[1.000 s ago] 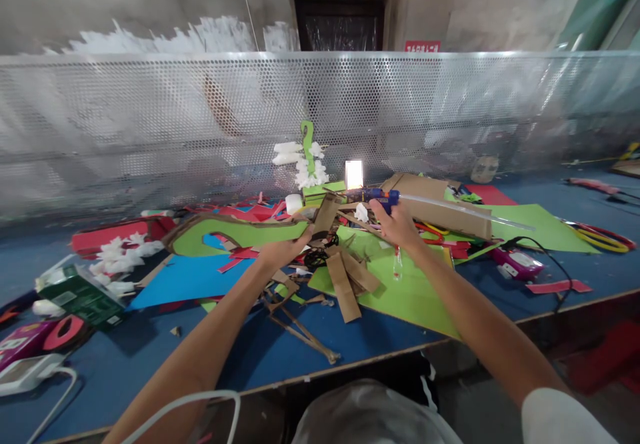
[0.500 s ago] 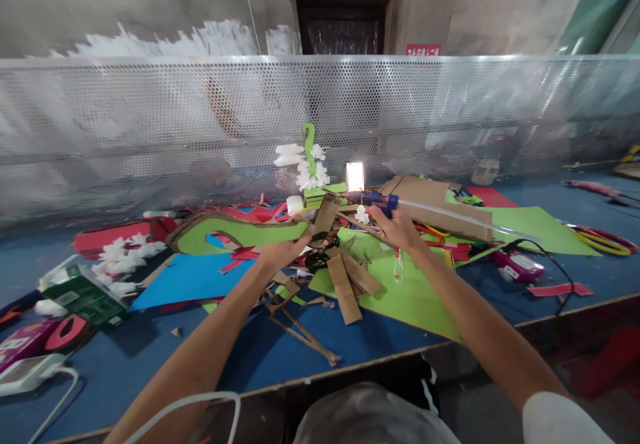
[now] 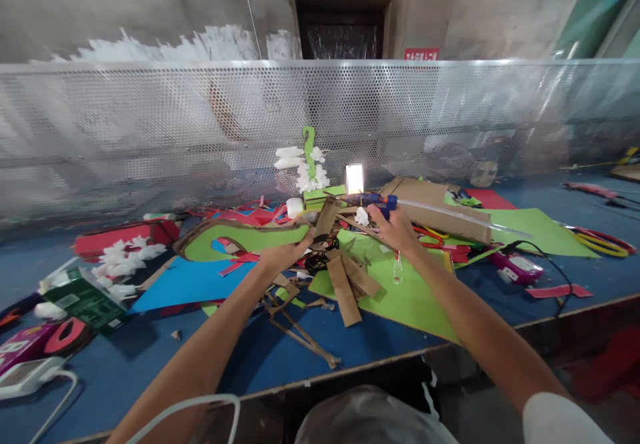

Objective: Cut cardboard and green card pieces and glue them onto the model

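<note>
My right hand (image 3: pixel 396 226) is wrapped round a blue hot glue gun (image 3: pixel 376 201), with a long clear glue stick (image 3: pixel 450 214) out of its back. The nozzle points left at the top of a brown cardboard strip (image 3: pixel 327 217); whether they touch I cannot tell. My left hand (image 3: pixel 284 256) is closed on the narrow end of a curved green cardboard cutout (image 3: pixel 265 234), its wide hooked end out to the left. The brown strip stands tilted at that narrow end, by my left fingertips. Cardboard strips (image 3: pixel 344 291) and a green sheet (image 3: pixel 410 297) lie below my hands.
A small green figure with white paper tufts (image 3: pixel 311 164) and a lit phone (image 3: pixel 355 179) stand behind. Left are a blue sheet (image 3: pixel 200 281) and a green box (image 3: pixel 83 297). Right are scissors (image 3: pixel 603 239) and a purple box (image 3: pixel 517 265). A perforated metal screen (image 3: pixel 175 124) borders the table.
The left end of the green cutout has shifted slightly right and down. Both hands keep their holds, and the glue gun stays at the brown strip. The camera view has tilted a little.
</note>
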{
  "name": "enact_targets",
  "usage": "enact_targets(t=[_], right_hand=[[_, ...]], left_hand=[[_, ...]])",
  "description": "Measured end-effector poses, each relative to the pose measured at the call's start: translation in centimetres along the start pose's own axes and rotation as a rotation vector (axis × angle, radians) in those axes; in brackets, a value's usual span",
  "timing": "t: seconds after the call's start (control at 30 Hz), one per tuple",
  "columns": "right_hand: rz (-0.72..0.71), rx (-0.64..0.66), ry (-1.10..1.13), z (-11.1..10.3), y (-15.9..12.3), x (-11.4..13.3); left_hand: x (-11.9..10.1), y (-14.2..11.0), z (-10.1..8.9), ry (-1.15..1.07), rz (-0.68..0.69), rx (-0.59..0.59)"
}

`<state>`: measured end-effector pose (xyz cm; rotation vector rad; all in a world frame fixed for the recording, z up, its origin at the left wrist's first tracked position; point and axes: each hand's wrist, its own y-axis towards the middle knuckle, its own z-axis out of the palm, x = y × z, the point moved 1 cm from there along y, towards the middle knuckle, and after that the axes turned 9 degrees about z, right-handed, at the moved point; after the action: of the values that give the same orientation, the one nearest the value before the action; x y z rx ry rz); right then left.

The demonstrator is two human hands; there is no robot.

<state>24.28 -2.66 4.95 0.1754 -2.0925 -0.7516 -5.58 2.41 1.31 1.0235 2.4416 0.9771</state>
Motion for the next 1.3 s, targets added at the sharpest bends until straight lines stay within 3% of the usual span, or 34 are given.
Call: enact_targets(t=[0.47,0.77,1.3], right_hand=[[0.132,0.028,0.022,-0.6,0.0,0.1],[0.043,0.086,0.072,-0.1,-0.3,-0.3],[0.041,0.073,0.078,0.3,-0.2,-0.8]], left_hand=[[-0.7,0.4,-0.9,-0.099,-0.096,-0.055],[-0.6,0.6,-0.5,-0.014,0.001,-0.076],[0.1,0.0,-0.1,-0.05,-0.046,-0.025]])
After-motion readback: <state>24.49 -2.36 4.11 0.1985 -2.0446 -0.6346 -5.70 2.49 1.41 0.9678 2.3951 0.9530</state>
